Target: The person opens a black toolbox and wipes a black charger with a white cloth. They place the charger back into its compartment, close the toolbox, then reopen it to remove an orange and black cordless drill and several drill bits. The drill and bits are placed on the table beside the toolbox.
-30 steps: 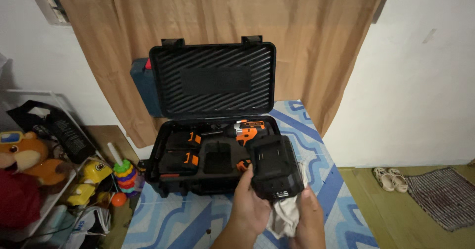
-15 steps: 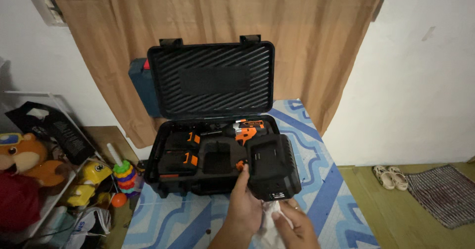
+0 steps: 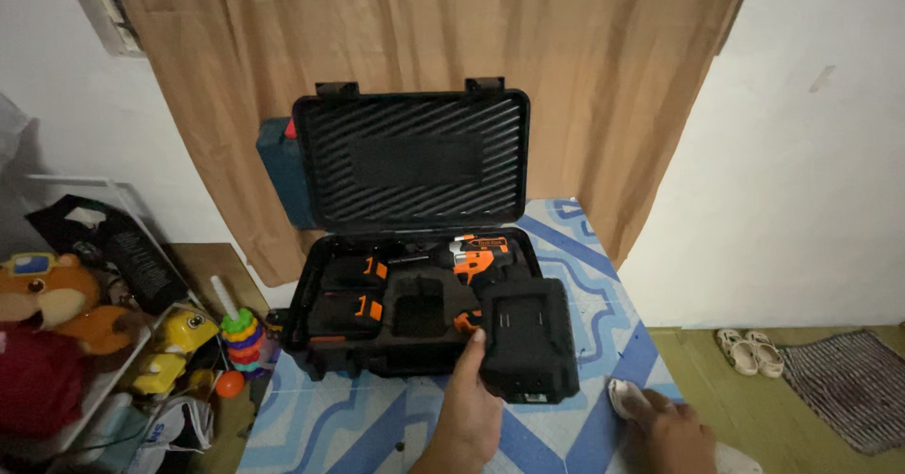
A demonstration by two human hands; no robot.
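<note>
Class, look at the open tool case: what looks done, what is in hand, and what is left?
Done: the black case stands open, the orange drill and two battery packs seated inside. In hand: the left hand holds a black charger block at the case's front edge, while the right hand rests on a white cloth. Left: the middle slot is empty.

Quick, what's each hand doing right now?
Left hand: shut on the black charger block.
Right hand: resting on a white cloth, grip unclear.
</note>
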